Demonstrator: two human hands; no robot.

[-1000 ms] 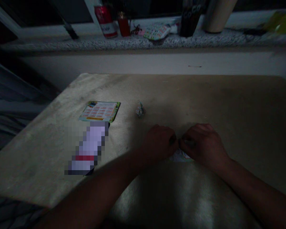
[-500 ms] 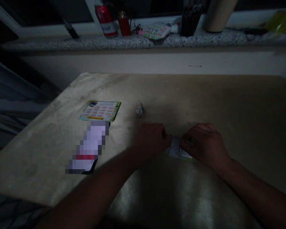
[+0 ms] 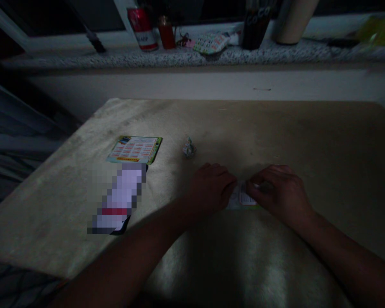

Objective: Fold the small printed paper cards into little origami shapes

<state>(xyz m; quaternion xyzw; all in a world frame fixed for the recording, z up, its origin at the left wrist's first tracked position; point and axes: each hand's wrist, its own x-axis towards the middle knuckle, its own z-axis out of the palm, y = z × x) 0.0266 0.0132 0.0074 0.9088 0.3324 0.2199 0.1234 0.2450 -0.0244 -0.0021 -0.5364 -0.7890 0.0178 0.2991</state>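
Note:
A small printed paper (image 3: 241, 199) lies on the beige table (image 3: 291, 132) between my two hands. My left hand (image 3: 211, 188) rests on its left edge, fingers curled down onto it. My right hand (image 3: 277, 190) presses and pinches its right side. Most of the paper is hidden under my fingers. A tiny folded paper piece (image 3: 189, 148) sits on the table just beyond my left hand.
A printed card (image 3: 135, 149) lies at the left, with a blurred flat object (image 3: 118, 199) below it. On the speckled ledge (image 3: 83, 60) behind stand a red can (image 3: 143, 28), a small red bottle (image 3: 167, 31), a dark cup (image 3: 255, 23) and a pale cylinder (image 3: 293, 19).
My hands drew slightly apart, showing the paper between them, then my left hand came back onto it. The paper now lies flatter under my fingers.

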